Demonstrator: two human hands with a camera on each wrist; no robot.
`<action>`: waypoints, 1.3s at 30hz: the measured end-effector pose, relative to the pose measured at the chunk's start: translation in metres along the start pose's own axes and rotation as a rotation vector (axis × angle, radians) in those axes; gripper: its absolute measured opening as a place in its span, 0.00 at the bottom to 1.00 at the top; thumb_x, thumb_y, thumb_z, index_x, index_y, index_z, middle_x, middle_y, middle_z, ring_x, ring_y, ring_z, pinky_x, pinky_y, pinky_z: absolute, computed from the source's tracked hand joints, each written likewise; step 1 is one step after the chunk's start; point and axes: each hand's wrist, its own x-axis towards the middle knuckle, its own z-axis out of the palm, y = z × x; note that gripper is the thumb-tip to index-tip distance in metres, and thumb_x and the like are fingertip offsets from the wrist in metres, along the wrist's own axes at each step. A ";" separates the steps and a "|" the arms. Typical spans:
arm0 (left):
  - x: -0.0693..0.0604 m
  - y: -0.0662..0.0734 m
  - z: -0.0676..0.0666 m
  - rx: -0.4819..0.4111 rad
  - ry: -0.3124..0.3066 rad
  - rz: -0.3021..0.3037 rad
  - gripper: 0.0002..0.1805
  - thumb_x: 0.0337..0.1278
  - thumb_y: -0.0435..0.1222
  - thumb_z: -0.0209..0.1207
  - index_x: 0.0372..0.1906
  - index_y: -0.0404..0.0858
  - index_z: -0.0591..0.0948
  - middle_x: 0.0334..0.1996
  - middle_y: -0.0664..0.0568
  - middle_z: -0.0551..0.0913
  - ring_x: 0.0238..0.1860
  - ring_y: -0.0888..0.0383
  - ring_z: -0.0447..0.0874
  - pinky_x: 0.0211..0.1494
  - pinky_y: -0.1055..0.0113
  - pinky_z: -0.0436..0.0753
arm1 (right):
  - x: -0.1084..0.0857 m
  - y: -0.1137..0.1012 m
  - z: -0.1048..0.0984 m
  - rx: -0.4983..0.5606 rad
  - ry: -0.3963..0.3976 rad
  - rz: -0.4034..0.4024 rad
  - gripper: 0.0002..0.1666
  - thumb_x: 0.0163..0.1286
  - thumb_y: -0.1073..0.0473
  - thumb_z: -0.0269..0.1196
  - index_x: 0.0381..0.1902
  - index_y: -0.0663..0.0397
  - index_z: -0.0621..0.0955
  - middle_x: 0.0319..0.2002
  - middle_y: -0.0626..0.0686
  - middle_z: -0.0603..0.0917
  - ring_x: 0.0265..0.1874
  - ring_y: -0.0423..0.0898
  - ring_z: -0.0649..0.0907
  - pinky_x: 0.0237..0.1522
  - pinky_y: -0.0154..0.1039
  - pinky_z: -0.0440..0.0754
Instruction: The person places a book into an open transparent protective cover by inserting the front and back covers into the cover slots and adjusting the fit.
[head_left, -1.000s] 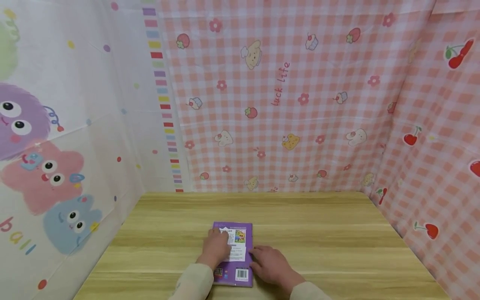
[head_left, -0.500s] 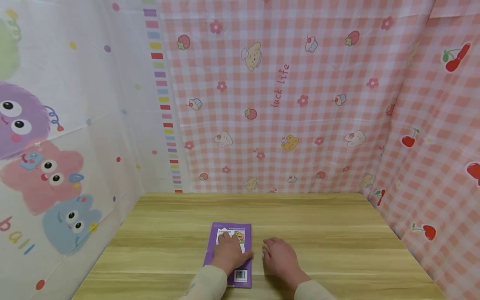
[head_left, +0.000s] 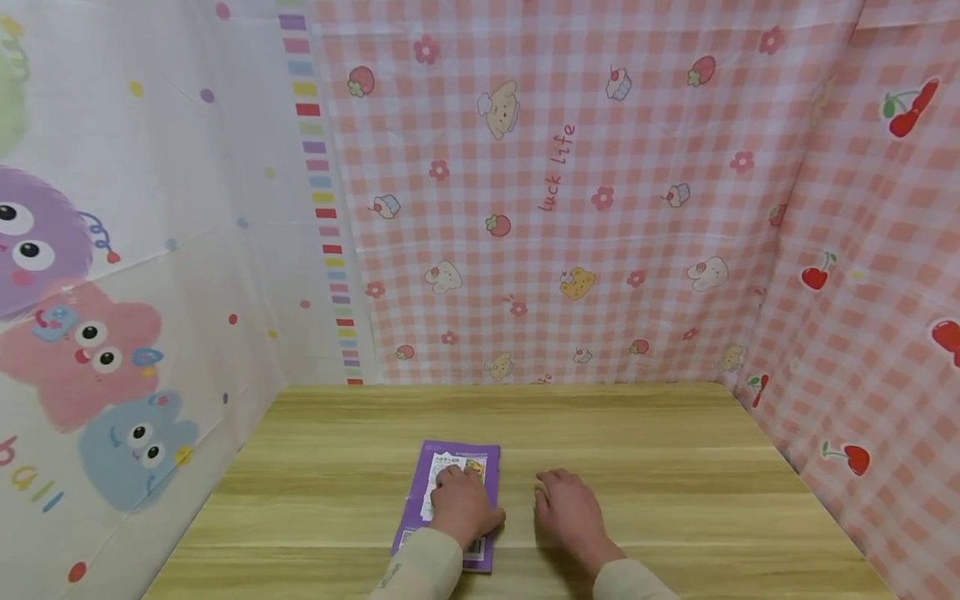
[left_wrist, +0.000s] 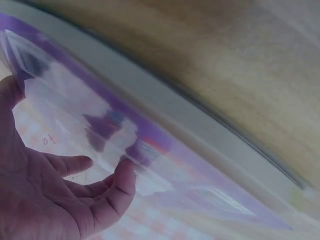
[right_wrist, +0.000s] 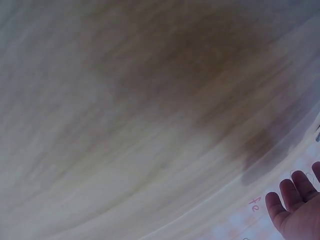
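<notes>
A thin purple book [head_left: 450,450] lies on the table with its barcode side up and a white text panel showing. My left hand [head_left: 462,504] rests over the middle of it, its thumb by the book's right edge. In the left wrist view the fingers of my left hand [left_wrist: 75,190] are slightly bent against the purple cover [left_wrist: 165,132], and the page edges show beside it. To the right of the book, my right hand [head_left: 570,508] is low over the table and holds nothing. Part of my right hand [right_wrist: 300,210] appears with loosely extended fingers in the right wrist view.
The wood-grain table [head_left: 645,442] reaches back to a pink checked cloth [head_left: 600,242]. A white cloth with cartoon figures [head_left: 150,250] hangs at the left, and a checked cloth with cherries [head_left: 862,333] borders the right side.
My right hand has left the book's right edge and moved right. My left hand has shifted right across the cover, and the book has turned slightly, its near end swinging left.
</notes>
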 end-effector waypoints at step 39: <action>0.021 0.019 -0.075 -1.170 0.034 0.215 0.25 0.71 0.34 0.52 0.70 0.42 0.67 0.36 0.42 0.85 0.28 0.54 0.83 0.30 0.61 0.83 | 0.023 -0.020 -0.027 0.805 -0.102 0.389 0.39 0.83 0.41 0.34 0.77 0.65 0.55 0.67 0.70 0.68 0.65 0.67 0.69 0.66 0.62 0.63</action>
